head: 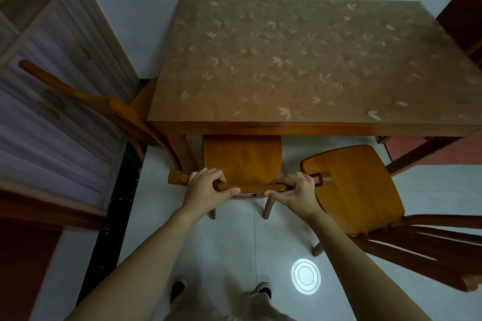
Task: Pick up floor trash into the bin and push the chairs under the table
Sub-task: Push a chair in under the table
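Note:
A wooden chair (242, 159) stands at the near edge of the wooden table (287, 128), its seat partly under the tabletop. My left hand (206, 185) and my right hand (297, 190) both grip the chair's curved top rail, thumbs on the near side. A second wooden chair (357, 185) stands to the right, clear of the table and turned at an angle, its backrest pointing toward the lower right. A third chair (86, 96) sits at the table's left side, seat under the tabletop. No trash or bin is in view.
A leaf-patterned cover lies on the tabletop (313, 60). A wooden cabinet (39, 73) runs along the left wall. A round light reflection (305, 275) shows on the pale tiled floor near my feet. A dark floor strip (114, 203) borders the cabinet.

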